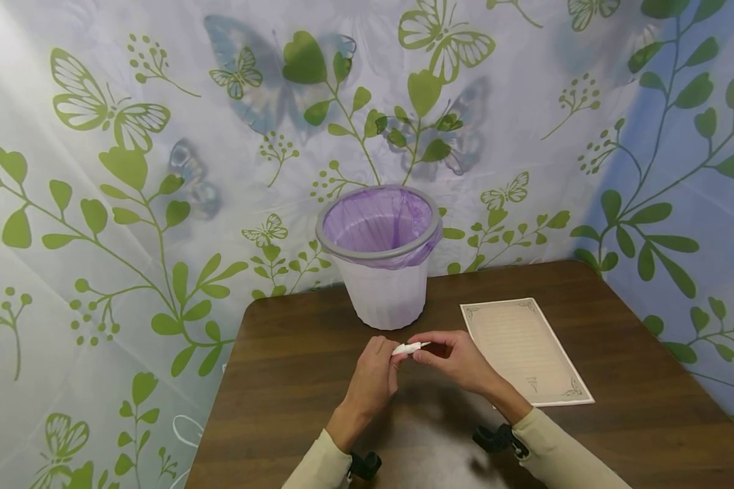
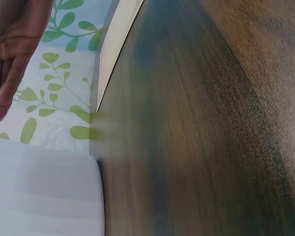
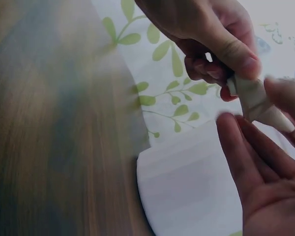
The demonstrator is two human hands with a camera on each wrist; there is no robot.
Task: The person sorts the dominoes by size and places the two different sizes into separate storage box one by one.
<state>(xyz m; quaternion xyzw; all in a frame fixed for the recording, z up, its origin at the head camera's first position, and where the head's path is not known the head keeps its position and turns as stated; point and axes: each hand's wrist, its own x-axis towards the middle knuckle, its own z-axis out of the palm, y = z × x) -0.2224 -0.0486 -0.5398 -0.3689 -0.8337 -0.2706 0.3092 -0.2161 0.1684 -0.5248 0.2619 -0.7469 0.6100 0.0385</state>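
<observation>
Just in front of the bin in the head view, both hands meet on a small white tube-like object with a thin tip pointing right. Its wide end is gripped by my left hand, thumb laid along it. From the other side, my right hand pinches around the thin tip with thumb and forefinger. Seen from the right wrist, the white object spans the gap between the left hand above and the right hand below. Exactly what the object is, I cannot tell.
A white bin with a grey rim and purple liner stands at the table's back. Right of the hands lies a cream sheet with a decorated border. The brown table backs onto a leaf-and-butterfly curtain.
</observation>
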